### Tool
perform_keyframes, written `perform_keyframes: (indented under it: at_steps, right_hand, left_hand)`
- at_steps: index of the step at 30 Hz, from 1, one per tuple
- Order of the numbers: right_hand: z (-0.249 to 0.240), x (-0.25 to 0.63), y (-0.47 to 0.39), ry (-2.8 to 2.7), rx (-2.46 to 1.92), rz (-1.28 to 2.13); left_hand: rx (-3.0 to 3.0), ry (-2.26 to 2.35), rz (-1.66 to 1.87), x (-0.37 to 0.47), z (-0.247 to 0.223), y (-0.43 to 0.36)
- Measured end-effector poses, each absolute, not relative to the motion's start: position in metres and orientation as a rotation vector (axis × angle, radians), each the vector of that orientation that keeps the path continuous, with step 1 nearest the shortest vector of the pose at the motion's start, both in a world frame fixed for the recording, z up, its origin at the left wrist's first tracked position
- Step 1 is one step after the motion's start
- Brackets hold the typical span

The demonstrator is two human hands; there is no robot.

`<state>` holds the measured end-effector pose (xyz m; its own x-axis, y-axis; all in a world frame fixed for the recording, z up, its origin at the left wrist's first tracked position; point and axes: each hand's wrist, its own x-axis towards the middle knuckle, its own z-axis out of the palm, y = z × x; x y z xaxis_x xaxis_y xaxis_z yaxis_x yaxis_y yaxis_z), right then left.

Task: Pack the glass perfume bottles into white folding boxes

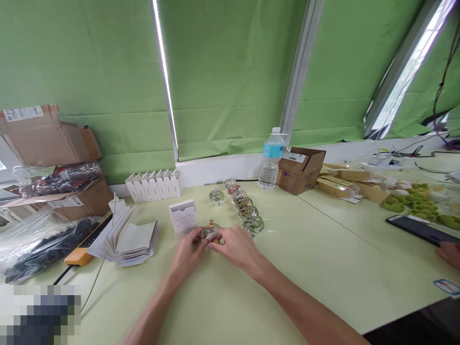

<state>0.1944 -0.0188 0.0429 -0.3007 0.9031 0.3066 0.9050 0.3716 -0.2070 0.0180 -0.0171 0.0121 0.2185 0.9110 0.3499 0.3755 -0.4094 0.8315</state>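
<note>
A small round glass perfume bottle [210,232] with a gold neck stands between my two hands, low over the table. The fingers of my left hand [187,251] are closed on its left side. My right hand [240,245] pinches at its lower right, where a small gold-brown spot shows between the fingers; its kind is not clear. Just behind my left hand stands a white carton [183,218], upright with its top open. Beyond my right hand, a line of similar glass bottles [247,210] runs away from me, with one more bottle [216,196] left of it.
White cartons [154,186] stand in a row at the back left, near a stack of flattened cartons [134,239]. A water bottle [269,167] and a cardboard box [300,172] stand at the back. On the right are a phone [420,231] and another person's hand [450,254].
</note>
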Motion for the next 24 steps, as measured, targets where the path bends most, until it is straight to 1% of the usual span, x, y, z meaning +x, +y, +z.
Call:
perform_keyframes:
  at_steps: [4, 8, 11, 13, 16, 19, 21, 24]
  right_hand:
    - [0.042, 0.190, -0.021, -2.316, -1.592, -0.036]
    - [0.046, 0.194, -0.024, -2.306, -1.510, 0.092]
    - [0.051, 0.198, -0.028, -2.296, -1.401, 0.212]
    - [0.055, 0.200, -0.031, -2.306, -1.328, 0.253]
    - [0.058, 0.201, -0.034, -2.322, -1.277, 0.279]
    - [0.059, 0.202, -0.036, -2.316, -1.254, 0.282]
    - [0.060, 0.203, -0.037, -2.306, -1.238, 0.267]
    - [0.063, 0.204, -0.038, -2.288, -1.217, 0.266]
  left_hand:
    - [1.917, 1.231, 1.131, 0.018, 0.010, -0.016]
    - [1.974, 1.360, 1.128, 0.017, 0.016, -0.021]
    - [2.199, 1.453, 1.199, 0.013, 0.036, -0.036]
    - [2.325, 1.540, 1.305, 0.004, 0.054, -0.048]
    - [2.290, 1.811, 1.404, -0.027, 0.072, -0.067]
    - [2.199, 2.247, 1.244, -0.081, 0.069, -0.089]
    - [2.103, 2.585, 1.062, -0.122, 0.054, -0.111]
    - [1.919, 2.858, 0.743, -0.176, 0.023, -0.153]
